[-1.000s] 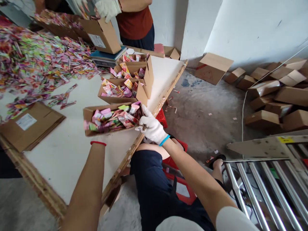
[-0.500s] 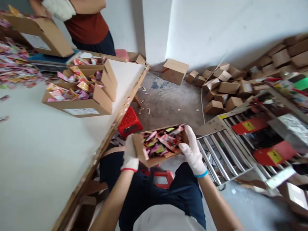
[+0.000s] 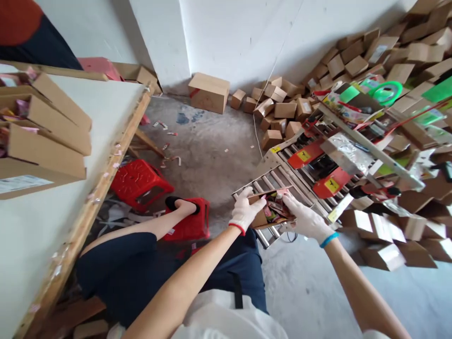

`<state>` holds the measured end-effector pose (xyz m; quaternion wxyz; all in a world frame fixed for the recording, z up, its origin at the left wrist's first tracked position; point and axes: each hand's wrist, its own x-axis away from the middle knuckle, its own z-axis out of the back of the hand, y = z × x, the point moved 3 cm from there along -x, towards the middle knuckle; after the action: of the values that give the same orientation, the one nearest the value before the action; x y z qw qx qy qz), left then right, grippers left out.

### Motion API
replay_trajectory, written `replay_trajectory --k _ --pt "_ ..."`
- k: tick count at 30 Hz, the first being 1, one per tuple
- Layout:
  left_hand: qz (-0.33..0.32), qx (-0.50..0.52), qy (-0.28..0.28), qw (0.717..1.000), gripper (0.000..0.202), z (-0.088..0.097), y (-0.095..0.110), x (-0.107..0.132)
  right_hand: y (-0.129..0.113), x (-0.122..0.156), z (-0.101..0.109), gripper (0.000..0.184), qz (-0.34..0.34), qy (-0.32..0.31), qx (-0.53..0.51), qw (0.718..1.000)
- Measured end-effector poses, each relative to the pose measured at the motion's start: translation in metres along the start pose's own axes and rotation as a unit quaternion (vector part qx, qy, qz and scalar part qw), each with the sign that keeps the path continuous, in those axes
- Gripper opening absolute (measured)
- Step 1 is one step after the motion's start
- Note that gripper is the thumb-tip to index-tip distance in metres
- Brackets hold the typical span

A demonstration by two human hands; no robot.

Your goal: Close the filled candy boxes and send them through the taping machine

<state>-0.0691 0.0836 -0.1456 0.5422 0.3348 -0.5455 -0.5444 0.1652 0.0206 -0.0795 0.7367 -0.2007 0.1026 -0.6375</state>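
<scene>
Both my gloved hands hold a small open cardboard box filled with colourful sachets, over the near end of a metal roller conveyor. My left hand grips the box's left side, fingers folding a flap. On the right side my right hand presses on the other flap. The box is tilted and partly closed.
A white table on the left carries more sachet-filled boxes. Red plastic stools stand by my legs. Past the conveyor sits a taping machine with red guards. Many sealed boxes are piled along the wall. Another person stands at the top left.
I turned right, away from the table. The box travelled from the table edge across my lap to the conveyor's end, and its flaps are being folded inward.
</scene>
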Motion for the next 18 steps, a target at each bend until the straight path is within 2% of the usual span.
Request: replay_trajectory --k 2,5,8,11,13,15,18 --pt "0.002 -0.003 0.025 1.0 0.061 -0.001 -0.001 -0.008 -0.009 -0.007 -0.003 0.091 -0.006 -0.009 0.043 0.999" --pt "-0.01 0.007 0.019 1.0 0.049 -0.004 -0.007 -0.015 -0.009 -0.027 -0.004 0.076 -0.001 -0.012 0.053 0.999" --pt "-0.023 0.053 0.003 0.998 0.045 -0.005 -0.015 -0.017 0.006 -0.049 -0.004 0.064 -0.024 -0.008 0.048 0.999" --pt "-0.023 0.089 -0.041 0.995 0.055 -0.002 -0.021 -0.015 0.021 -0.058 -0.008 0.068 -0.064 -0.004 0.045 0.997" --pt "-0.023 0.076 -0.068 0.995 0.072 0.002 -0.023 -0.012 0.022 -0.056 -0.012 0.07 -0.07 0.027 0.023 0.997" --pt "-0.023 0.037 -0.073 0.996 0.083 0.008 -0.023 -0.008 0.017 -0.052 -0.017 0.068 -0.101 0.096 -0.015 0.99" --pt "-0.03 -0.033 -0.066 0.997 0.075 0.015 -0.017 -0.004 0.0 -0.049 -0.022 0.052 -0.197 0.176 0.011 0.964"
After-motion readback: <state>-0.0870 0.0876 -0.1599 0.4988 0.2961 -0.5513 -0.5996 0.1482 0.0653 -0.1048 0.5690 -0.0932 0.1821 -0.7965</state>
